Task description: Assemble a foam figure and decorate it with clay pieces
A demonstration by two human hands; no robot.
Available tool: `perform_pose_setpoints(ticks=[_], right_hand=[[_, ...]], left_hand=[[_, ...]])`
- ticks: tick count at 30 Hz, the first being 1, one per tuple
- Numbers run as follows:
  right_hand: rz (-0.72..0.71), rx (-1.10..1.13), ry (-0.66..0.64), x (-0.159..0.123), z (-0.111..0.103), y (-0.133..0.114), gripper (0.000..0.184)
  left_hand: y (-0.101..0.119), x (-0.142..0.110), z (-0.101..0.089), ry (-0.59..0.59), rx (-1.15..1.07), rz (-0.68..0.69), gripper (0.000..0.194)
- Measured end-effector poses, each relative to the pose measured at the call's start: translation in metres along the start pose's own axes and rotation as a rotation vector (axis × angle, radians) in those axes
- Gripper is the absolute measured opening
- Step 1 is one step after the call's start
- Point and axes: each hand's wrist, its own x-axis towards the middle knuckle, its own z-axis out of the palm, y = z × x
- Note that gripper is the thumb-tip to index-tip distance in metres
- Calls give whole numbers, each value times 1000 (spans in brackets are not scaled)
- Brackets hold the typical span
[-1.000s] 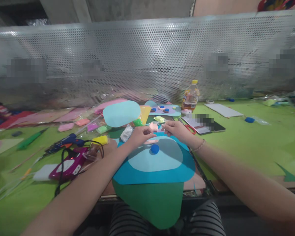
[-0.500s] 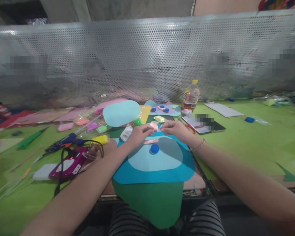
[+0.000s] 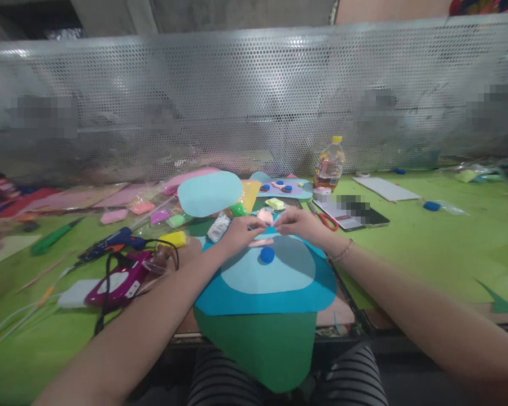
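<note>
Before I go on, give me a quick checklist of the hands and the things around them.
1. Blue disc on the light blue paper: ok.
2. Pink strip near the left hand, lying above the disc in view: ok.
3. Something pinched in the left hand or right hand: cannot tell, too small to make out.
4. Glue gun apart from the left hand: ok.
5. Dark green paper fully on the table: not ok, it juts past the near edge.

Two hands, one bottle, one pair of scissors, one glue gun, one magenta power block. Blue discs: one on the near pale-blue sheet, three on the lavender sheet.
</note>
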Motion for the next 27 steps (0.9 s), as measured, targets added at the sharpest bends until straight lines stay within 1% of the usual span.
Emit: perform_pose_setpoints(ticks=[4, 6, 8, 9, 13, 17, 19, 21, 24, 27], right_hand=[[92, 70, 7, 1, 2, -3, 18], [108, 127, -10, 4, 3, 0, 16], [92, 183, -27, 7, 4, 6, 12], [73, 186, -33, 8, 4, 10, 13], [-9, 86, -43, 11, 3, 18, 15], [-1, 10, -32, 11, 3, 16, 20], [-23, -44, -24, 10, 5, 13, 25], [-50, -63, -19, 10, 7, 11, 26], [-78, -3, -33, 9, 9, 10, 18], [-71, 109, -61, 10, 11, 13, 13]], left_hand=[[2, -1, -2, -24, -17, -22, 20], [2, -2, -3, -41, -17, -14, 23], [2, -2, -3, -43, 0, 2, 22], [2, -2, -3, -41, 8, 9, 21], [0, -1, -2, -22, -20, 4, 17], [-1, -1, -4, -25, 13, 26, 23], [-1, 0, -6, -37, 60, 46, 28], [-2, 0, -8, -37, 86, 48, 30], [0, -1, -6, -22, 51, 7, 25], [3, -2, -3, -27, -66, -49, 22]])
